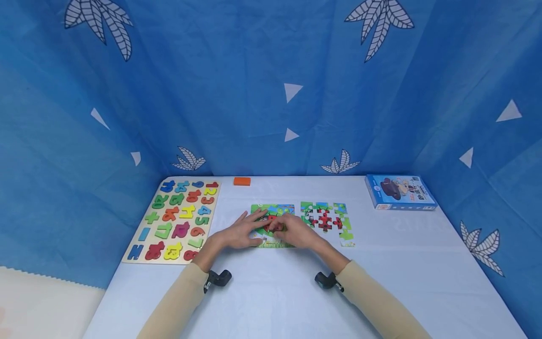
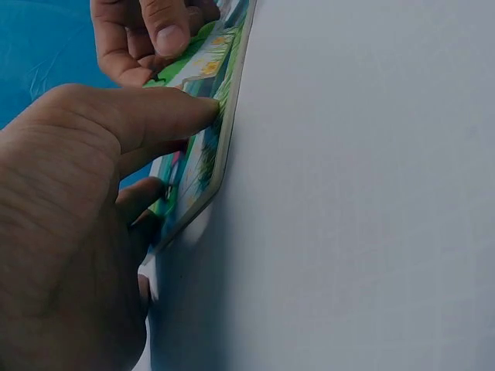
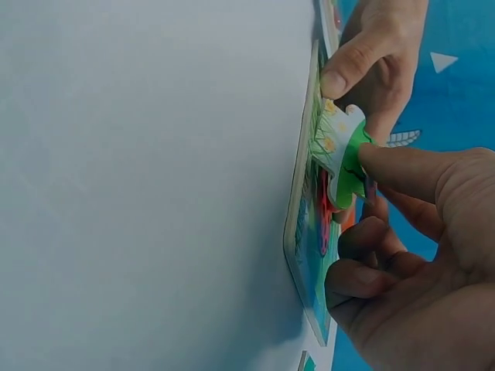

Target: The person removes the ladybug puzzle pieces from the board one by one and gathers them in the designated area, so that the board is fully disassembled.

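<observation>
A jigsaw board (image 1: pixel 266 244) with a garden-and-ladybug picture lies flat in front of me. My left hand (image 1: pixel 240 233) rests on its left side with the fingers spread; in the left wrist view its thumb touches the front border. Over the board, my right hand (image 1: pixel 298 231) pinches a jigsaw piece (image 3: pixel 337 151), white and green with yellow flowers. That piece is tilted in the right wrist view, and its lower edge is close to the board. Loose jigsaw pieces (image 1: pixel 325 221) lie to the right of the board, grouped in a rough rectangle.
At the left lies a wooden number board (image 1: pixel 144 261) with colourful numerals. An orange block (image 1: pixel 242 181) sits near the table's back edge. A blue picture box (image 1: pixel 400 192) is at the back right. Blue curtain (image 1: pixel 254 94) surrounds the white table (image 1: pixel 271 301).
</observation>
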{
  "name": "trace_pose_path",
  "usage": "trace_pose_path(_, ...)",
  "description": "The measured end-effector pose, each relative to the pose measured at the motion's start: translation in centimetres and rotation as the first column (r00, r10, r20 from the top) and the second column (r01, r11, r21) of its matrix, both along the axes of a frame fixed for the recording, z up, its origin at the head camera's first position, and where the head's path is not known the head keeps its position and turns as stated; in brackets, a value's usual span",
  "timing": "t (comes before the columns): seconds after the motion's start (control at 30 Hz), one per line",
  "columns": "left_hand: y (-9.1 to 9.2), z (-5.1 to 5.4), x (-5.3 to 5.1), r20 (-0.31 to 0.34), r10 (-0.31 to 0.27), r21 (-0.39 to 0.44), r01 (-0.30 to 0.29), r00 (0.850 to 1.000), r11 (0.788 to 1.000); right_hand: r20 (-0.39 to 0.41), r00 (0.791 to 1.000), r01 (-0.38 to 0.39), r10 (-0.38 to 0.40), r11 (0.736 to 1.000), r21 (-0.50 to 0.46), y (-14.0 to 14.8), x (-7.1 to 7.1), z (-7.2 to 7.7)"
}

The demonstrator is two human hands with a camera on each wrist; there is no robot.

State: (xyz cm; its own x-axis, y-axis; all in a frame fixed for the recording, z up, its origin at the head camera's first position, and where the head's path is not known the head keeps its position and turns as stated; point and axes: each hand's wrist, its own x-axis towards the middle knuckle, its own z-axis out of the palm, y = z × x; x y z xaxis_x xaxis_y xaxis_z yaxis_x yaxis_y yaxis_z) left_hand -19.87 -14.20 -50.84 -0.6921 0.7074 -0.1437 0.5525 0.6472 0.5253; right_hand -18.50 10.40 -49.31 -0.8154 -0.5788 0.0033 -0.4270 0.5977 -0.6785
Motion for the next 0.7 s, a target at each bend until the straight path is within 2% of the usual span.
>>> trace_pose_path(0.2,-0.02,-0.06,-0.03,0.002,-0.006,0.001,0.006,1.000,1.000,0.018,1.000,-0.003,0.004,0.999,-0.036,0.08,-0.07,0.17)
trace_pose_path(0.4,-0.03,0.03,0.13,-0.019,-0.027,0.019,0.028,0.999,0.999,0.035,0.999,-0.007,0.008,0.999,-0.044,0.09,-0.03,-0.16)
trace_pose_path(0.7,-0.06,0.03,0.06,-0.032,-0.027,0.015,0.027,0.999,1.000,0.055,0.998,-0.012,0.014,0.999,-0.045,0.50,0.12,-0.06)
